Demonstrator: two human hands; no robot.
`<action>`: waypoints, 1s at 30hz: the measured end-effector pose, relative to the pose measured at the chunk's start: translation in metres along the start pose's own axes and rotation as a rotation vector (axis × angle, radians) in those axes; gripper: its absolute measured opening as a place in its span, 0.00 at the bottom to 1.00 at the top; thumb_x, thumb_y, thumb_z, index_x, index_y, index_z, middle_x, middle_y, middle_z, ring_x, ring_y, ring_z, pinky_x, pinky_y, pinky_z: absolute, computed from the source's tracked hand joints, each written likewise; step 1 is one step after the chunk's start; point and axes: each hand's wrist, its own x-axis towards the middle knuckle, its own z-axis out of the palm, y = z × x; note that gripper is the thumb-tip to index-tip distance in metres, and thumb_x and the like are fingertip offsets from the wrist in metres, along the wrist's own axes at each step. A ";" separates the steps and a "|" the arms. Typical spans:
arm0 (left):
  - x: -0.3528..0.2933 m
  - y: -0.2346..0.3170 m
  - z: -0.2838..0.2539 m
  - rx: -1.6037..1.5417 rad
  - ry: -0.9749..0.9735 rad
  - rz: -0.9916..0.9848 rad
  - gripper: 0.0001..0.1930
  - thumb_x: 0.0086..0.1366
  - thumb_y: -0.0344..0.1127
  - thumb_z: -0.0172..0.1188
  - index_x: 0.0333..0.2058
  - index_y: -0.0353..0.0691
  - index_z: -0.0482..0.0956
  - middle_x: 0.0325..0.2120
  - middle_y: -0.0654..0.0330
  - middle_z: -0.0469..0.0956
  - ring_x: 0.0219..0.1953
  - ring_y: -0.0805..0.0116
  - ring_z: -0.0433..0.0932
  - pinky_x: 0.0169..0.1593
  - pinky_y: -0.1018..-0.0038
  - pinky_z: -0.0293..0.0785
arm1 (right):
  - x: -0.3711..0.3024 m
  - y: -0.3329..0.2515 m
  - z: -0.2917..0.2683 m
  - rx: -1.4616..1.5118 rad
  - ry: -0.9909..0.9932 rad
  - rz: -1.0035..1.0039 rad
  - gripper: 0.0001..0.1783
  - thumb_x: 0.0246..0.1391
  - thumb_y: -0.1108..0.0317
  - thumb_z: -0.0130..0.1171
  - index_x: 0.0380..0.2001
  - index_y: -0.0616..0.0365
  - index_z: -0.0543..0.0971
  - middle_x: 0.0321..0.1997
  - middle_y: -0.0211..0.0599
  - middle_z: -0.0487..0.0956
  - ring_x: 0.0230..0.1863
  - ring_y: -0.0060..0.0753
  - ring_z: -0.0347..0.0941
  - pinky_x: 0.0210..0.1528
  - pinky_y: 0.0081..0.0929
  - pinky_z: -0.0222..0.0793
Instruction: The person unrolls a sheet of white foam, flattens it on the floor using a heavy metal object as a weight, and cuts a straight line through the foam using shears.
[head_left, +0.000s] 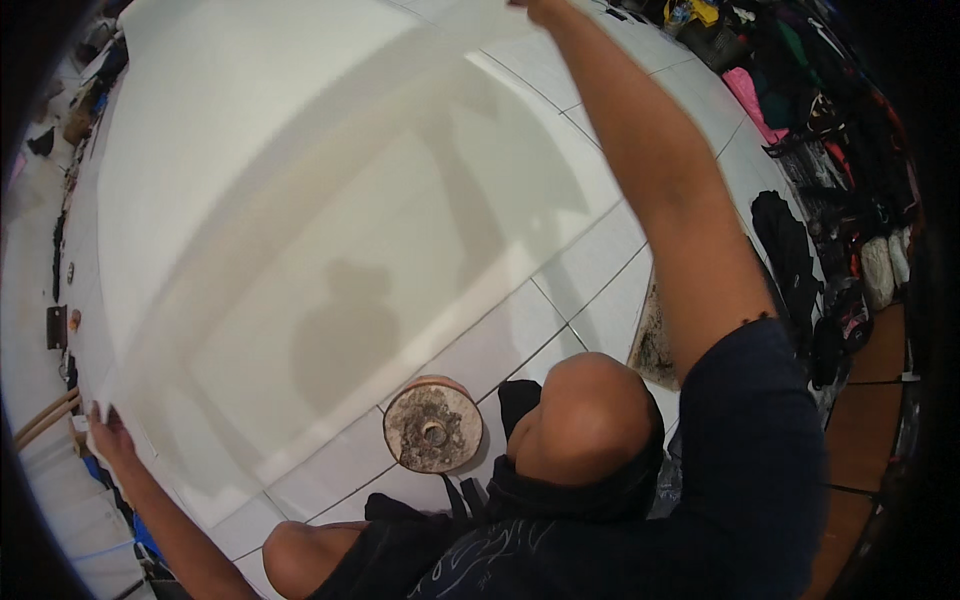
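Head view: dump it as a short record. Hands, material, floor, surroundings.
Left hand: at the sheet's edge, apparently pinching it
Right hand: stretched to the picture's top, partly cut off; grip unclear
White sheet: spread broadly, shadows across it
Round piece: stained top, central mark; in front of the body
Floor: pale tiles
Right side: pink item among dark clutter

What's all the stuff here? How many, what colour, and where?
Sheet: one, white, upper centre
Floor tiles: many, white, around the sheet
Round disc: one, stained brown-grey, lower centre
Stained piece: one, brown, right of centre
Pink item: one, pink, upper right
Mixed clutter: uncountable, mixed colours, both edges
Sticks: two, brown, left edge
Flat panels: several, brown, lower right
Shirt: one, dark, bottom
Knees: two, bare, bottom
Left hand: one, bare, sheet's left corner
Right hand: one, bare, top edge, cut off
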 end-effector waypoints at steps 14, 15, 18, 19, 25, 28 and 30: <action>-0.235 -0.153 -0.044 0.059 0.020 -0.436 0.19 0.63 0.36 0.57 0.47 0.27 0.71 0.44 0.51 0.75 0.44 0.60 0.75 0.50 0.65 0.73 | -0.224 0.213 -0.037 0.104 0.167 0.549 0.16 0.50 0.59 0.51 0.29 0.64 0.73 0.23 0.37 0.73 0.22 0.29 0.73 0.18 0.28 0.64; -0.246 -0.164 -0.045 0.071 0.017 -0.448 0.19 0.63 0.36 0.57 0.47 0.27 0.71 0.44 0.51 0.75 0.44 0.60 0.75 0.50 0.65 0.73 | -0.235 0.235 -0.036 0.100 0.169 0.616 0.15 0.50 0.58 0.50 0.30 0.62 0.72 0.23 0.36 0.72 0.22 0.27 0.72 0.18 0.27 0.62; -0.265 -0.177 -0.041 0.100 0.034 -0.492 0.19 0.65 0.37 0.53 0.47 0.26 0.69 0.45 0.50 0.74 0.44 0.58 0.76 0.49 0.64 0.75 | -0.261 0.274 -0.033 0.052 0.139 0.719 0.15 0.50 0.58 0.50 0.29 0.61 0.71 0.23 0.37 0.72 0.20 0.27 0.70 0.17 0.27 0.59; -0.276 -0.181 -0.038 0.125 0.055 -0.510 0.19 0.65 0.36 0.54 0.47 0.26 0.69 0.44 0.50 0.74 0.44 0.59 0.76 0.48 0.65 0.75 | -0.266 0.280 -0.033 0.002 0.104 0.747 0.14 0.50 0.59 0.49 0.28 0.62 0.71 0.23 0.38 0.72 0.19 0.28 0.70 0.15 0.28 0.58; -0.304 -0.200 -0.047 0.195 0.004 -0.630 0.19 0.66 0.36 0.52 0.48 0.25 0.68 0.45 0.49 0.72 0.47 0.58 0.73 0.51 0.63 0.72 | -0.292 0.311 -0.024 -0.056 0.185 0.878 0.20 0.50 0.60 0.48 0.33 0.71 0.70 0.25 0.49 0.75 0.21 0.37 0.73 0.21 0.36 0.67; -0.310 -0.214 -0.051 0.194 -0.058 -0.648 0.19 0.65 0.36 0.52 0.47 0.26 0.68 0.46 0.50 0.72 0.49 0.59 0.72 0.53 0.64 0.69 | -0.295 0.332 -0.031 -0.110 0.296 0.811 0.20 0.51 0.60 0.47 0.33 0.72 0.70 0.25 0.49 0.75 0.19 0.38 0.73 0.22 0.37 0.69; -0.314 -0.221 -0.058 0.227 -0.015 -0.676 0.19 0.64 0.37 0.53 0.47 0.27 0.69 0.46 0.51 0.72 0.48 0.58 0.71 0.54 0.64 0.68 | -0.297 0.334 -0.027 -0.134 0.290 0.820 0.21 0.52 0.58 0.49 0.32 0.72 0.70 0.24 0.49 0.75 0.19 0.38 0.72 0.22 0.36 0.69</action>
